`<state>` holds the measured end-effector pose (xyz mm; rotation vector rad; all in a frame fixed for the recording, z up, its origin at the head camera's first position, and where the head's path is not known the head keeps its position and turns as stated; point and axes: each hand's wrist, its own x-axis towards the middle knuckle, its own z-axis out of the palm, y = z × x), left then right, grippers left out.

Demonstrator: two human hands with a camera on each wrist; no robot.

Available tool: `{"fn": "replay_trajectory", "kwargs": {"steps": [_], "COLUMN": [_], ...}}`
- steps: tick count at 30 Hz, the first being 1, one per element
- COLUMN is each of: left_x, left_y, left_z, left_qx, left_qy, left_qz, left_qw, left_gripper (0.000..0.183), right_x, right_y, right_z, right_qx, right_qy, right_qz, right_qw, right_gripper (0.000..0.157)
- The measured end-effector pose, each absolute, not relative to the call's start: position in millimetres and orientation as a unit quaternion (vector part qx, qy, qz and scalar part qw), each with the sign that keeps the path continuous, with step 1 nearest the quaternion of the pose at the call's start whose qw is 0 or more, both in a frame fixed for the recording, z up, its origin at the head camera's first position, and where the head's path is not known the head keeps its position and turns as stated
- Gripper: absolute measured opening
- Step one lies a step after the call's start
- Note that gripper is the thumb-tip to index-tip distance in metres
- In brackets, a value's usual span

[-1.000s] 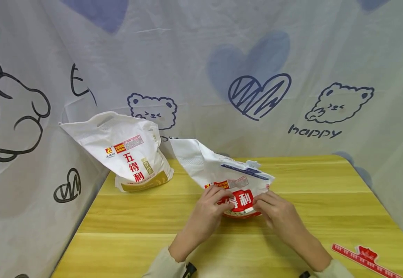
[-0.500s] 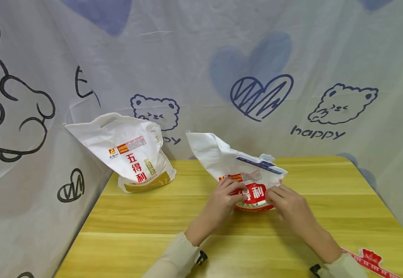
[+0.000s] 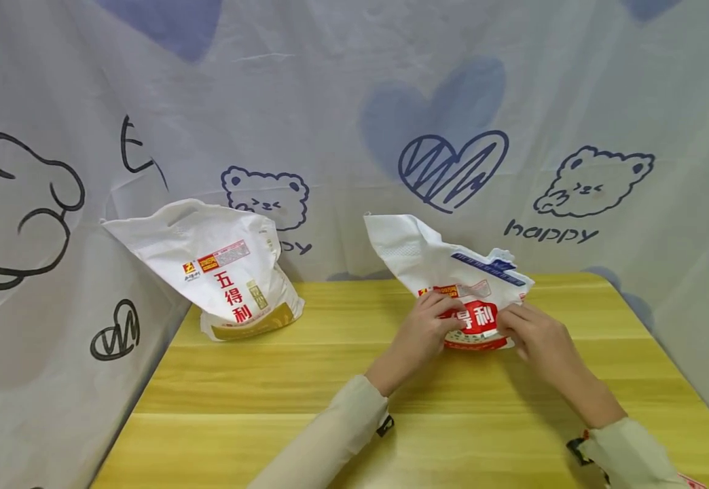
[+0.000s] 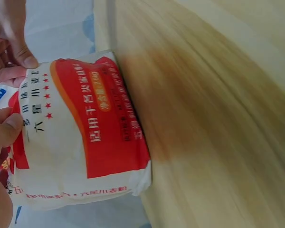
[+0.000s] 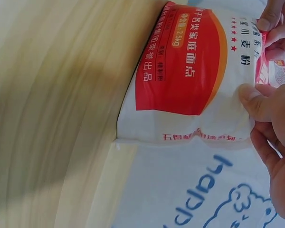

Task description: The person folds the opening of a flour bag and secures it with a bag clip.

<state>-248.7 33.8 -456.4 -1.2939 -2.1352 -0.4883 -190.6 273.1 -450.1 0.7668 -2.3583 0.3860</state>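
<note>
In the head view a white and red flour bag (image 3: 479,319) stands right of the table's middle, its loose top slanting up to the left. A blue bag clip (image 3: 487,267) lies across its upper part. My left hand (image 3: 422,329) pinches the bag's front on the left, thumb and fingertips at the edge of the red label. On the other side my right hand (image 3: 540,339) pinches the bag near its right edge, also seen in the right wrist view. Both wrist views show the bag's front panel (image 4: 111,118) facing me, its base on the wood.
A second white flour bag (image 3: 232,272), with a gold base band, stands at the back left of the wooden table (image 3: 257,387). Behind hangs a printed cloth (image 3: 330,102). At the bottom right a piece of a red clip (image 3: 692,481) shows beside my sleeve.
Both hands have moved the red-labelled bag to the right and away from me, keeping their grip. The second bag has stayed in place. My right sleeve now covers most of the red clip.
</note>
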Motion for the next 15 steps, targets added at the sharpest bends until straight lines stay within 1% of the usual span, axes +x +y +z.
{"fn": "replay_trajectory", "kwargs": {"steps": [9, 15], "left_x": [-267, -283], "left_y": [80, 106], "left_z": [-457, -451], "left_qx": [-0.474, -0.478], "left_qy": [-0.825, -0.838], "left_qz": [-0.153, -0.127], "left_qw": [0.265, 0.232], "left_gripper": [0.02, 0.028], "right_x": [-202, -216], "right_y": [312, 336], "right_z": [-452, -455], "right_qx": [0.27, 0.257], "right_qy": [-0.896, -0.895], "right_qz": [0.133, 0.13], "right_qw": [0.327, 0.34], "right_gripper": [0.038, 0.039]}}
